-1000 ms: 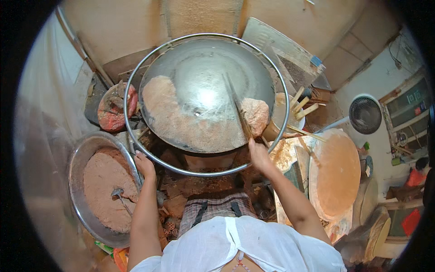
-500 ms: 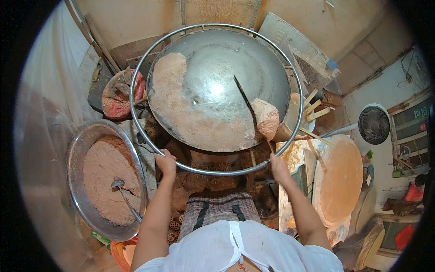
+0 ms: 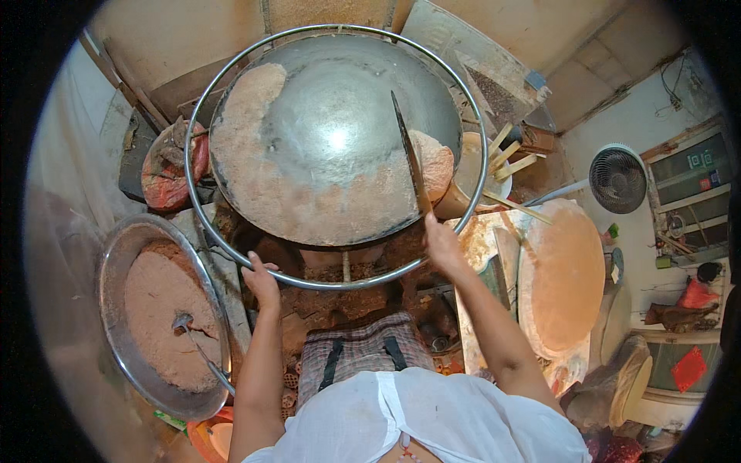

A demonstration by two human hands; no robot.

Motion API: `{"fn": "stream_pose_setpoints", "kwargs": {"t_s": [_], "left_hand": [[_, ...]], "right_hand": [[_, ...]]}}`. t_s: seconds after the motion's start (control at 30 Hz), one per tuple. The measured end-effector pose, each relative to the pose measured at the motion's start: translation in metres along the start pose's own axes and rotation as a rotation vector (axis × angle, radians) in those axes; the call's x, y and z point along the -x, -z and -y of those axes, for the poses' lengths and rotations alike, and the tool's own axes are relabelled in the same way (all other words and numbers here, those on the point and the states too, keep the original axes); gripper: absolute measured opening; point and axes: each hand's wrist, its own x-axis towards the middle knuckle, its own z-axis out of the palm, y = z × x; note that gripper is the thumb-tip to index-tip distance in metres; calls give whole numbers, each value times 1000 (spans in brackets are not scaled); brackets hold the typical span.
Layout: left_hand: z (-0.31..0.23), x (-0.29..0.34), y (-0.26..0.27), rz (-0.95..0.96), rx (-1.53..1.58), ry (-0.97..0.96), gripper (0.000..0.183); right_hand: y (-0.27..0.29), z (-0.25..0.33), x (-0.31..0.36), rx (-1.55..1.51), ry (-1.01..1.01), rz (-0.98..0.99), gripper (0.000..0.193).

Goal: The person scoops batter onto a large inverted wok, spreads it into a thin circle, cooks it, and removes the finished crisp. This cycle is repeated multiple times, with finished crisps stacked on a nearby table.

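Observation:
My right hand (image 3: pixel 441 245) is closed round the handle of a long, dark, narrow blade (image 3: pixel 407 147), which stands edge-on over the right part of a big round griddle (image 3: pixel 340 85). Against the blade's right side sits a lump of pinkish batter (image 3: pixel 434 166). A thin layer of the same batter (image 3: pixel 309 204) covers the griddle's left and near parts; elsewhere the dark surface shows bare and shiny. My left hand (image 3: pixel 261 282) grips the near-left part of a metal ring (image 3: pixel 347 286) that encircles the griddle.
At the left stands a large metal basin (image 3: pixel 116 324) of pinkish batter with a ladle (image 3: pixel 202 351) in it. A tub with wooden sticks (image 3: pixel 505 158) is right of the griddle. Round flatbreads (image 3: pixel 563 285) lie on a board at right. A fan (image 3: pixel 617 179) stands beyond.
My right hand has moved left and upward, from beside the ring to over it. The blade has swung steeper, now in front of the lump. The view has shifted slightly.

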Motion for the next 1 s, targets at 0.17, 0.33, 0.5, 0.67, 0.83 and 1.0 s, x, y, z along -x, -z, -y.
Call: {"fn": "stream_pose_setpoints", "kwargs": {"t_s": [0.17,0.33,0.5,0.67,0.83,1.0], "left_hand": [[4,-20,-9,-52,-97,-150,34],[-14,-59,20,-206,-313,-288,46],[1,-55,46,-71,-126,-150,53],[25,-21,1,-104,164,0,57],[5,-29,-4,-142,-22,-32,55],[-27,-71,7,-214,-195,-204,54]], "right_hand": [[-1,-81,33,338,539,-101,29],[13,-7,-11,91,85,-106,64],[-16,-86,47,367,390,71,33],[22,-25,-24,333,246,-17,46],[1,-64,43,377,471,128,37],[32,-69,-28,509,380,23,28]]}}
